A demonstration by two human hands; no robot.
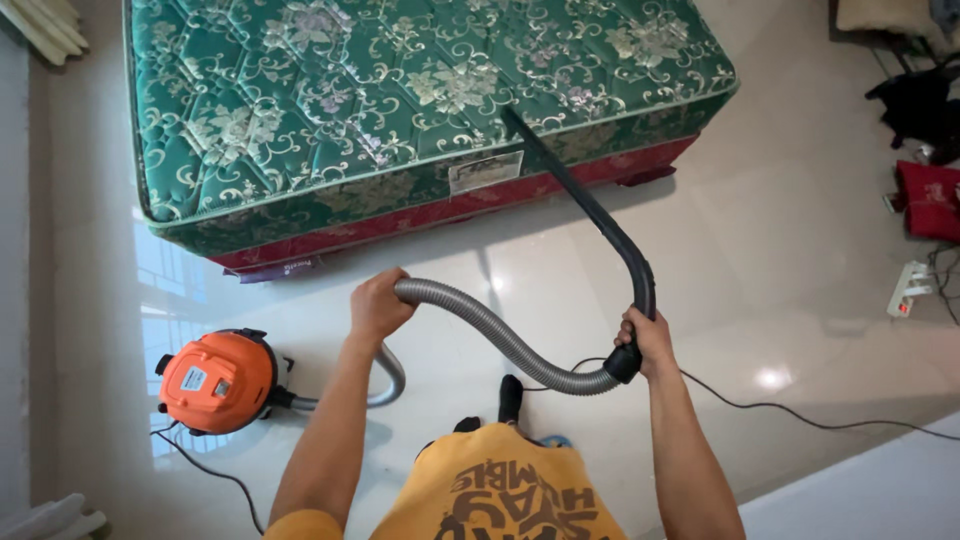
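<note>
The black vacuum wand (590, 205) runs from its curved handle at about 4 o'clock of the view's centre up to 12 o'clock, where its narrow tip rests on the top edge of the green quilted mattress (400, 100). The right hand (648, 340) is clenched around the lower end of the wand's handle, just where the black cuff joins the grey ribbed hose (500, 335). From that joint the hose sags in a curve toward 9 o'clock and rises into the left hand (378, 305), which grips it with fingers wrapped fully around. Past the left hand the hose drops behind the forearm and bends on toward 8 o'clock, reaching the orange canister vacuum (218, 382), which sits on the glossy pale tiled floor (800, 250).

The mattress lies on a red base (450, 210) directly on the floor, filling the upper part of the view. A thin black power cord (800, 412) trails from near the right hand toward 4 o'clock. At 3 o'clock, well apart from the hands, a white power strip (908, 288) lies by a red bag (930, 198). The person's yellow shirt (500, 495) shows at 6 o'clock.
</note>
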